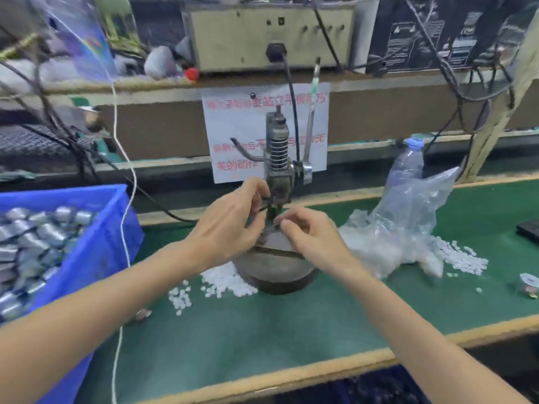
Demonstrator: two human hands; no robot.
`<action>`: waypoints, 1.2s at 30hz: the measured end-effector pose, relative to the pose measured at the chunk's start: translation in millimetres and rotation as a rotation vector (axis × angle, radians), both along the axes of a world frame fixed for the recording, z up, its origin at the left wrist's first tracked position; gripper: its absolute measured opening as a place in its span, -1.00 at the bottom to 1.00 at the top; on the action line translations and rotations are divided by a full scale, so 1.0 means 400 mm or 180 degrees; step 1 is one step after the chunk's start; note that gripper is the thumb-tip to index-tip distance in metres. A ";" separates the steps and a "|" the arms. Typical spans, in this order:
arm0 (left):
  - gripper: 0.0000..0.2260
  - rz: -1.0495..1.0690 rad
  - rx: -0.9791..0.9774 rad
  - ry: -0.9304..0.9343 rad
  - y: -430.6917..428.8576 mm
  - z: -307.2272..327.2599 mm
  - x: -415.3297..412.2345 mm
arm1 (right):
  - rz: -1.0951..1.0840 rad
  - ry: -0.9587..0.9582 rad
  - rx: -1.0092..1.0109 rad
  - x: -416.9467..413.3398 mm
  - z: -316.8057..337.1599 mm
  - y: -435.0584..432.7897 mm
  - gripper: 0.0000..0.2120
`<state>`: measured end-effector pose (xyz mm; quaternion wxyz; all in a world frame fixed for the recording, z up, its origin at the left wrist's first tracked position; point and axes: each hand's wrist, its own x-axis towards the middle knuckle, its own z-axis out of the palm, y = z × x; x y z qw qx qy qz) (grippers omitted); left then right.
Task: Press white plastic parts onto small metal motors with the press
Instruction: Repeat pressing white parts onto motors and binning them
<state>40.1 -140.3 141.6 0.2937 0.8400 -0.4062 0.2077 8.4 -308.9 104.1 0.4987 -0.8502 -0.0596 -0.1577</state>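
A small hand press [278,158] with a spring and a round dark base [277,274] stands mid-table. My left hand [233,225] is at the press's left, fingers curled around a small motor with dark wires, mostly hidden. My right hand [309,231] is at the right, fingertips pinched just under the ram; what they hold is too small to see. The press lever [310,132] stands upright, untouched. Loose white plastic parts [224,282] lie by the base.
A blue bin [96,252] holding several metal motors stands at the left. At the right, a clear plastic bag [408,217] spills more white parts [463,258], with a plastic bottle [408,161] behind. The green mat [262,339] reaches the front edge. Cables hang behind.
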 end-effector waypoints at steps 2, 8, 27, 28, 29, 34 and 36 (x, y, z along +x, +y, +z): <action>-0.76 0.0271 -0.0014 -0.0051 0.089 0.023 0.007 | 0.0327 -0.0052 -0.0199 0.026 0.027 0.075 -0.87; -0.76 0.1051 -0.0123 -0.0114 0.352 0.054 -0.006 | 0.1061 -0.0137 -0.0504 0.095 0.089 0.279 -0.88; -0.86 0.2775 0.1424 0.1306 0.863 -0.105 -0.023 | 0.2439 -0.0464 -0.1367 0.167 0.081 0.767 -0.83; -0.86 0.2860 0.1791 0.1609 0.866 -0.113 -0.022 | 0.2456 -0.0421 -0.1364 0.168 0.075 0.772 -0.83; -0.84 0.2899 0.2108 0.1876 0.866 -0.120 -0.020 | 0.2463 -0.0398 -0.1358 0.170 0.069 0.776 -0.83; -0.83 0.2990 0.3026 0.2018 0.842 -0.144 -0.006 | 0.2417 -0.0350 -0.1222 0.186 0.050 0.773 -0.83; -0.81 0.3056 0.3159 0.1964 0.832 -0.147 -0.008 | 0.2420 -0.0327 -0.1137 0.186 0.042 0.771 -0.83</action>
